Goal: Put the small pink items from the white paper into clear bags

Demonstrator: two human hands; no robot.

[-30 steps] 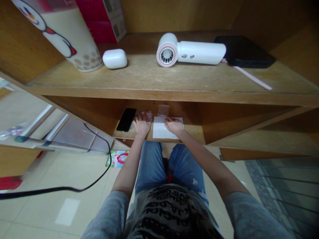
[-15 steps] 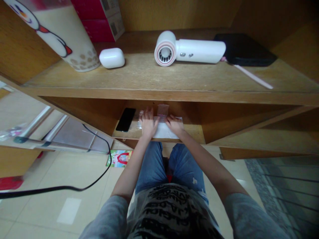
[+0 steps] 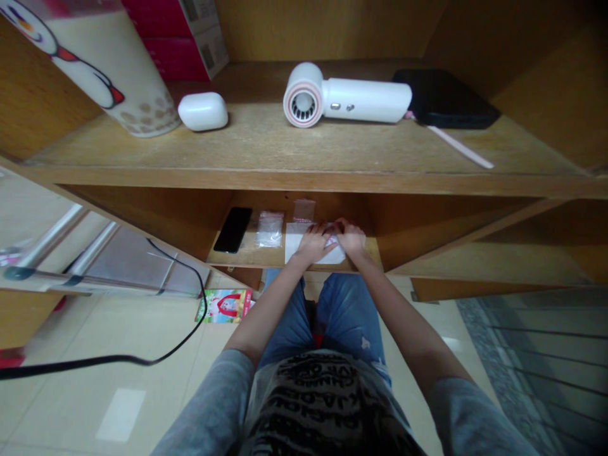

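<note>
Working on the white paper sheet [image 3: 297, 246] on the lower wooden shelf [image 3: 242, 258], my left hand [image 3: 311, 246] and right hand [image 3: 351, 237] are curled down on it, fingertips meeting, though I can't tell if they're really pinching. A clear zip bag [image 3: 270, 229] sits just beside it. Looks like the sheet needs smoothing flat next.

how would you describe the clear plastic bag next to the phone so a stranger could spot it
On the lower wooden shelf, a black phone lies at the left and a white paper sits under the left hand and right hand. The clear plastic bag lies between them on bare wood, bigger and paler than the pinkish bag behind the paper.
</note>
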